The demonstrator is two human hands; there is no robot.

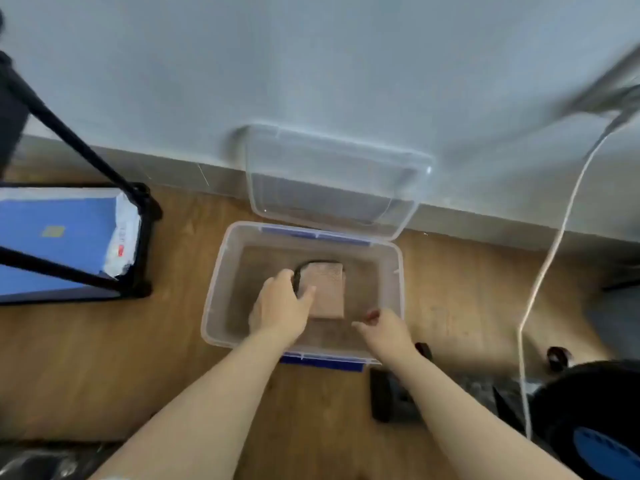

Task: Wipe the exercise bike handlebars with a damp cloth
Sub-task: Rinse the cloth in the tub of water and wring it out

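A folded pinkish-beige cloth [327, 289] with a dark edge lies in a clear plastic box [216, 285] on the wooden floor. My left hand [280, 306] reaches into the box and grips the cloth's left side, thumb on top. My right hand [384, 329] hovers over the box's near right corner, fingers loosely curled and holding nothing. The bike's handlebars are not in view; only a black and blue part of the bike [595, 424] shows at the lower right.
The box's clear lid [332, 174] stands up against the grey wall. A black metal frame [142, 244] with a blue sheet sits left. A white cable [547, 265] hangs at the right. Black bike parts [384, 393] lie just behind the box.
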